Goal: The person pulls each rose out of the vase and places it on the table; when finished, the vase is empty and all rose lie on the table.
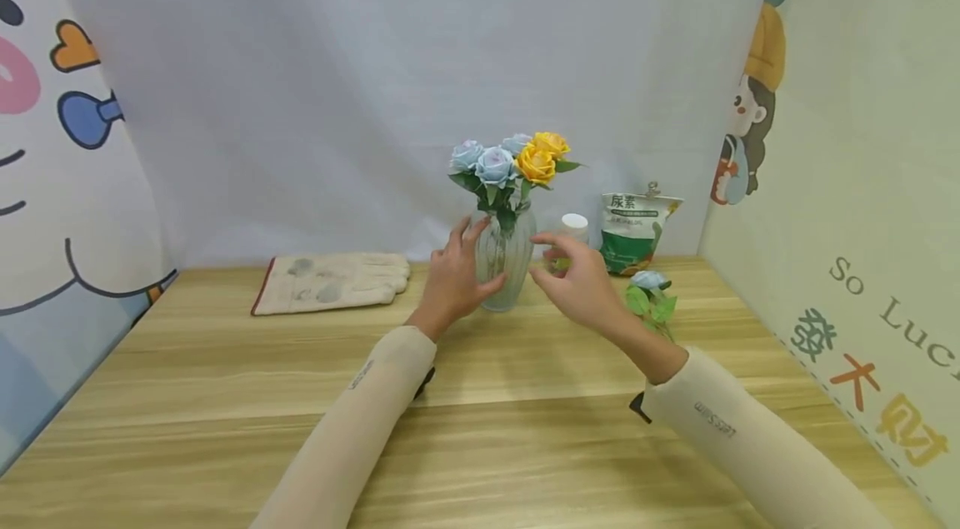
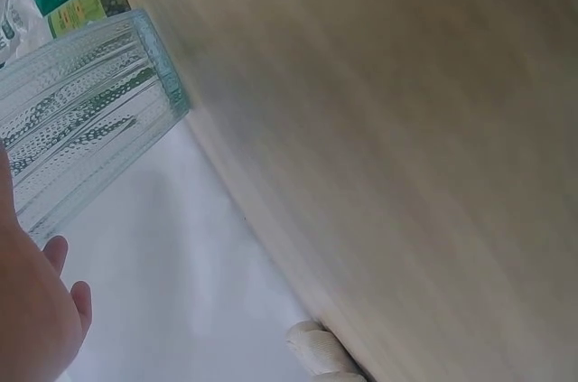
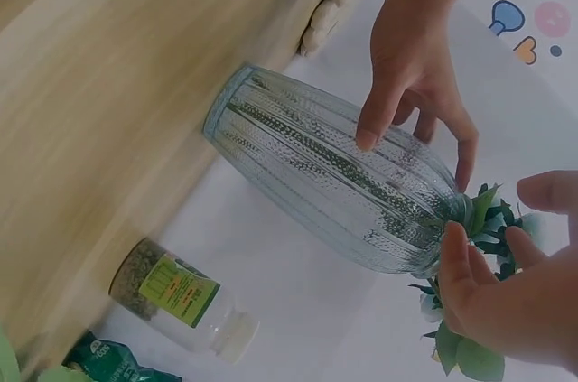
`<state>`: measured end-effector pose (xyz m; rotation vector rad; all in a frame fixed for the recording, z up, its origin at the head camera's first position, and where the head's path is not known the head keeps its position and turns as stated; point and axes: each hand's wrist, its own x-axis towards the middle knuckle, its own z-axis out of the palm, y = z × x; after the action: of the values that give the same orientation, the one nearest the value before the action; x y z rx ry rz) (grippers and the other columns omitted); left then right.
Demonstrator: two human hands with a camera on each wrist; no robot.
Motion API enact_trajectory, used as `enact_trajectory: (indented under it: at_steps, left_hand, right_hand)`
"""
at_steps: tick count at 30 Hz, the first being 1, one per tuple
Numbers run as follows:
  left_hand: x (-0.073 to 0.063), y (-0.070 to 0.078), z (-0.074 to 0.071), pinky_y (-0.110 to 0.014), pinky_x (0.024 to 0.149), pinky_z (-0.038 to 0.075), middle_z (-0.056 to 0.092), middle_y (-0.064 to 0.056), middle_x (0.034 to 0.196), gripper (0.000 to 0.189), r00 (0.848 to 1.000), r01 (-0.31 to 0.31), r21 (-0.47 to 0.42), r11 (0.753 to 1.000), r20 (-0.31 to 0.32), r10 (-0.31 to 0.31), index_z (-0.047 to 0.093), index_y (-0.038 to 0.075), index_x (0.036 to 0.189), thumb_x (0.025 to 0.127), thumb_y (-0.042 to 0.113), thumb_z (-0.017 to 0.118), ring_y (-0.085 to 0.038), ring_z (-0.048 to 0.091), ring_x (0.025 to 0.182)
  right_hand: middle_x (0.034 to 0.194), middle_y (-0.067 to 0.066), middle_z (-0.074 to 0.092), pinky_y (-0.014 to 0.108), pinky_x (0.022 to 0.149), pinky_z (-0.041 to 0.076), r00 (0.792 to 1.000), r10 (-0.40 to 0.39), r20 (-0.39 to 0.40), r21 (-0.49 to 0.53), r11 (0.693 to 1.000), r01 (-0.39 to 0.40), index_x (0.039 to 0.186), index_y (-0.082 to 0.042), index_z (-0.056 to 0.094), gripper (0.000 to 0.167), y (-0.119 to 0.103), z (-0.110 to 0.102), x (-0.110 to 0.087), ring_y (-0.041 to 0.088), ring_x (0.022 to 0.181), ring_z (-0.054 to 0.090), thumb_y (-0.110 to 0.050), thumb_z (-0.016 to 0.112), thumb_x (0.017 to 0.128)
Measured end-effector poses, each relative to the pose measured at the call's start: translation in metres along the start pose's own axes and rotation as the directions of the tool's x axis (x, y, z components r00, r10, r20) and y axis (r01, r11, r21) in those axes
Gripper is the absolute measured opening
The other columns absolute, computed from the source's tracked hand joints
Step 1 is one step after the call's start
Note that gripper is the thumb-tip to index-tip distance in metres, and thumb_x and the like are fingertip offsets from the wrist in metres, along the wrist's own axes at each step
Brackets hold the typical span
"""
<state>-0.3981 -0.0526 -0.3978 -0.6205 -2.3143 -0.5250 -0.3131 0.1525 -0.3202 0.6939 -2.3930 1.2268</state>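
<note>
A ribbed clear glass vase (image 1: 504, 262) stands upright on the table with light blue roses (image 1: 496, 167) and yellow roses (image 1: 537, 163) in it. My left hand (image 1: 452, 275) holds the vase from the left, thumb across its front and fingers along its side toward the neck. On the other side, my right hand (image 1: 577, 279) is beside the vase, with thumb and forefinger apart and nothing between them. In the right wrist view, the right fingers (image 3: 459, 269) appear by the vase's neck; whether they touch it I cannot tell.
Behind my right hand stands a white-capped jar (image 1: 574, 222) with a green label. Further right are a green-and-white pouch (image 1: 633, 233) with a clip and a loose blue rose (image 1: 649, 281) lying down. Cream work gloves (image 1: 330, 283) lie at left, before the white backdrop (image 1: 315, 96).
</note>
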Motion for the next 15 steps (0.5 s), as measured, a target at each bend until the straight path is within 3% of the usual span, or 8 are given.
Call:
enact_trajectory:
  at_steps: [5, 15]
  left_hand:
    - [0.0, -0.001, 0.001, -0.058, 0.079, 0.049, 0.038, -0.025, 0.147, 0.092, 1.0, -0.006, 0.008, 1.0, -0.009, 0.006, 0.021, 0.018, 0.151, 0.083, 0.045, 0.077, -0.041, 0.063, 0.101]
    - [-0.001, 0.0, 0.001, -0.058, 0.082, 0.048, 0.037, -0.023, 0.149, 0.092, 1.0, 0.021, -0.004, 1.0, 0.01, -0.021, 0.022, 0.02, 0.151, 0.083, 0.044, 0.078, -0.043, 0.063, 0.099]
  right_hand:
    - [0.133, 0.015, 0.057, 0.047, 0.084, 0.054, 0.996, -0.016, -0.087, -0.026, 1.0, 0.013, 0.126, -0.001, 0.064, 0.035, 0.003, 0.004, 0.021, 0.033, 0.113, 0.058, -0.007, 0.064, 0.092]
    - [0.129, 0.018, 0.06, 0.045, 0.083, 0.056, 0.986, -0.036, -0.162, 0.007, 0.999, 0.038, 0.129, 0.002, 0.062, 0.037, 0.006, 0.013, 0.047, 0.034, 0.113, 0.061, -0.008, 0.065, 0.093]
